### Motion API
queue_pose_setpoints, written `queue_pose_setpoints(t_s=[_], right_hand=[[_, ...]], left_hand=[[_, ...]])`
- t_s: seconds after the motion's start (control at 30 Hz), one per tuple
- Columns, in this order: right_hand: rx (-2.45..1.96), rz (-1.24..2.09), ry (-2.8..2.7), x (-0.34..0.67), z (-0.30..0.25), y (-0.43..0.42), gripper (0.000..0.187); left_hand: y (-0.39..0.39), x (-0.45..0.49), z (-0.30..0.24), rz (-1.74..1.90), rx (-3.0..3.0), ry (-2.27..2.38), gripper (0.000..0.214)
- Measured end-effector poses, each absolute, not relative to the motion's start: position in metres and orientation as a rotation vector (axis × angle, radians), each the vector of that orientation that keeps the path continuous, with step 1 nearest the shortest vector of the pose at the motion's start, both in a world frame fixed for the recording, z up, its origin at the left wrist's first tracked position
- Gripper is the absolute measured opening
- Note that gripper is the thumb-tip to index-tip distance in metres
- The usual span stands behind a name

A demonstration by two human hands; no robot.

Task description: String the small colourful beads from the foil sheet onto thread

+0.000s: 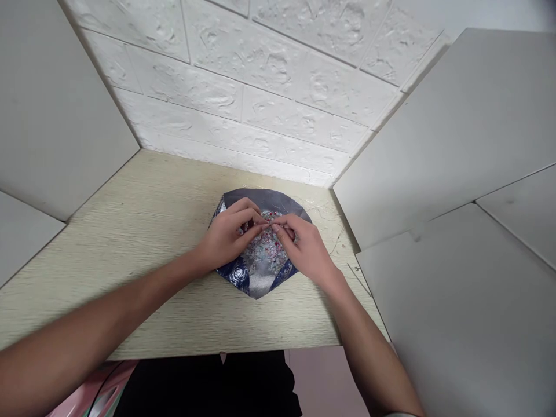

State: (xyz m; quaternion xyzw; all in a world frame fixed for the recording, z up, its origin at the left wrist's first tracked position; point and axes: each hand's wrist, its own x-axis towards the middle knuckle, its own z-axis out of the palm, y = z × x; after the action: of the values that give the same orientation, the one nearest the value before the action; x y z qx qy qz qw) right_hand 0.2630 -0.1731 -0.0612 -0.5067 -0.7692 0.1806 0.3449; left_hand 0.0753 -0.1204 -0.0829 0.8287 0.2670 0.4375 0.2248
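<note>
An opened-out pouch (282, 201), grey inside with dark blue patterned parts, lies on the table. Many small beads (266, 255) in red, pink, white and clear tones are heaped on it. Over the beads, my left hand (228, 234) pinches with thumb and forefinger. My right hand (306, 243) pinches from the other side, and the fingertips of both hands meet or nearly meet. Whatever is between them is too small to make out; it may be a bead or thread.
The pale wood-grain table (143, 231) ends at a white brick-patterned wall (217, 92). Grey-white panels (456, 145) close in on the right, and another panel (56, 104) stands on the left. Thin wire-like strands (358, 278) lie near the right edge.
</note>
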Motion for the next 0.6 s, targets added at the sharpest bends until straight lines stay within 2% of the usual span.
queue_pose_setpoints(t_s=[0.1,0.3,0.37,0.47,0.6], right_hand=[[-1.329,0.418,-1.975,0.263,-0.063,-0.173,0.02],[-1.411,0.332,-1.876,0.263,-0.065,-0.173,0.02],[-1.411,0.315,-1.91,0.262,-0.066,-0.173,0.02],[-1.402,0.286,-1.965,0.261,-0.067,-0.172,0.02],[-1.411,0.273,-1.982,0.261,-0.068,-0.171,0.02]], left_hand=[[-0.121,0.075,-0.082,1.135,2.301,0.746,0.007],[-0.131,0.079,-0.084,0.516,2.58,0.37,0.014],[-0.134,0.082,-0.087,0.457,2.652,0.283,0.019],[-0.135,0.086,-0.091,0.419,2.719,0.232,0.012],[-0.13,0.087,-0.095,0.467,2.801,0.38,0.02]])
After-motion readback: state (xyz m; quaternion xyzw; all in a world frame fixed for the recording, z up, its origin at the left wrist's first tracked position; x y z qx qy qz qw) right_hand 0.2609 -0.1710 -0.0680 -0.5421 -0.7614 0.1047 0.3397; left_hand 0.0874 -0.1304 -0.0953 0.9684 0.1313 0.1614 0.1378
